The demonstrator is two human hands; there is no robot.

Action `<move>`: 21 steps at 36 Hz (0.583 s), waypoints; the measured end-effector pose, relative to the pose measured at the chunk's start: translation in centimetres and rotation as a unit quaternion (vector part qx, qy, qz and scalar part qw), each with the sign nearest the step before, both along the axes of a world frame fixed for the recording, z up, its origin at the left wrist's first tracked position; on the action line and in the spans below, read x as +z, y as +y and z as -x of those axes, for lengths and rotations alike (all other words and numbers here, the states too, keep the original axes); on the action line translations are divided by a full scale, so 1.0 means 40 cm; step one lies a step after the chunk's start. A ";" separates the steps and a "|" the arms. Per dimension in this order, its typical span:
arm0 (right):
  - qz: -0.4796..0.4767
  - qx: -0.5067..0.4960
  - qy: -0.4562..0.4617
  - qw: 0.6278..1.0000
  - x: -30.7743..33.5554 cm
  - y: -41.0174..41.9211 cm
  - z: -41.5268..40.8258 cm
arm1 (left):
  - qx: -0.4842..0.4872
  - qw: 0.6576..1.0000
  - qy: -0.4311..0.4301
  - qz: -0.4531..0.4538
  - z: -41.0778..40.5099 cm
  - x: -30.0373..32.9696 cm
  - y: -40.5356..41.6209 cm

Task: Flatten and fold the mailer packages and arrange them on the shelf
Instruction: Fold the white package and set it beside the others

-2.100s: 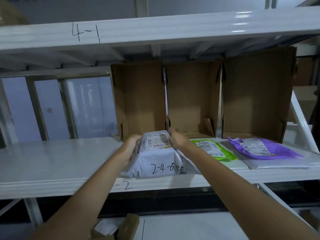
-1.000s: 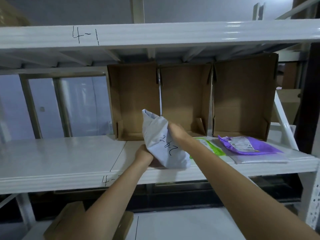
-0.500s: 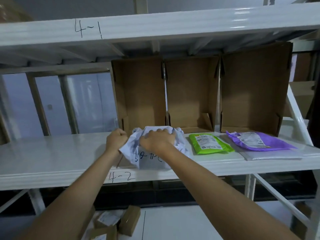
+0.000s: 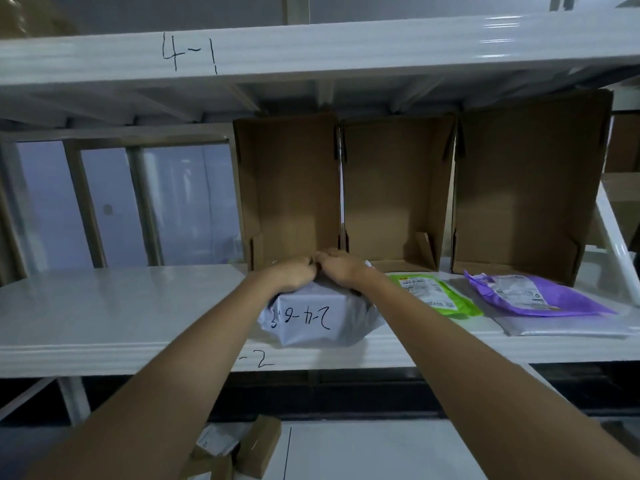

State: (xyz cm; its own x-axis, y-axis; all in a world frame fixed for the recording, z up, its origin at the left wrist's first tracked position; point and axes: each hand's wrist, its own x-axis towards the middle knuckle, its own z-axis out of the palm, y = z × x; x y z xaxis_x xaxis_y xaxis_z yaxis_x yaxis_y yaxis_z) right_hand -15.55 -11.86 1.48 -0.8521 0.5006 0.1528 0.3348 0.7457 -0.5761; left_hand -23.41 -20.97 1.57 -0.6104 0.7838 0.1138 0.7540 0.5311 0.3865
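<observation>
A white mailer [image 4: 311, 317] with upside-down black handwriting lies on the white shelf [image 4: 121, 306], near its front edge. My left hand [image 4: 294, 275] and my right hand [image 4: 341, 268] sit side by side on the mailer's far top edge, knuckles up. Their fingers curl down over the bunched plastic and grip it. The fingertips are hidden behind the mailer. To the right a green mailer [image 4: 433, 296] lies flat. Farther right a purple mailer [image 4: 533, 296] rests on a translucent grey one [image 4: 561, 325].
Three open cardboard boxes [image 4: 291, 188] [image 4: 394, 188] [image 4: 526, 181] stand on their sides at the back of the shelf, right behind my hands. The upper shelf beam [image 4: 311, 53] marked "4-1" runs overhead. Small cardboard parcels [image 4: 256, 445] lie on the surface below.
The mailer was lifted, turned over and set back down with its writing upside down. Both hands moved from its sides to its far top edge and now meet there.
</observation>
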 end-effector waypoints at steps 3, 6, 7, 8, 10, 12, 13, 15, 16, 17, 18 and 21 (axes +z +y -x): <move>0.011 0.000 -0.004 1.000 -0.019 0.010 0.001 | 0.015 0.998 -0.041 -0.033 -0.005 -0.019 0.004; 0.044 0.007 0.011 0.999 -0.033 0.020 0.007 | 0.043 0.991 -0.113 -0.061 0.015 -0.030 0.005; 0.069 0.002 0.025 0.997 -0.036 0.030 0.012 | 0.046 0.987 -0.136 -0.071 0.020 -0.032 0.002; 0.088 -0.007 0.037 0.995 -0.040 0.033 0.015 | 0.042 0.983 -0.158 -0.086 0.030 -0.039 0.006; 0.115 -0.008 0.051 0.992 -0.042 0.033 0.018 | 0.036 0.964 -0.226 -0.137 0.060 -0.051 0.017; 0.120 -0.019 0.065 0.990 -0.046 0.037 0.017 | 0.043 0.941 -0.287 -0.177 0.098 -0.080 0.030; 0.146 -0.027 0.080 0.986 -0.048 0.040 0.018 | 0.057 0.929 -0.313 -0.191 0.099 -0.084 0.022; 0.183 -0.037 0.102 0.977 -0.053 0.046 0.020 | 0.068 0.905 -0.360 -0.218 0.077 -0.087 -0.001; 0.195 -0.044 0.110 0.974 -0.056 0.049 0.021 | 0.065 0.900 -0.357 -0.240 0.080 -0.096 -0.002; 0.210 -0.047 0.113 0.970 -0.058 0.054 0.023 | 0.070 0.899 -0.348 -0.256 0.081 -0.101 -0.001; 0.214 -0.050 0.122 0.968 -0.061 0.061 0.021 | 0.079 0.894 -0.341 -0.279 0.089 -0.111 0.005; 0.196 -0.056 0.165 0.965 -0.067 0.070 -0.007 | 0.082 0.882 -0.337 -0.318 0.072 -0.115 0.003</move>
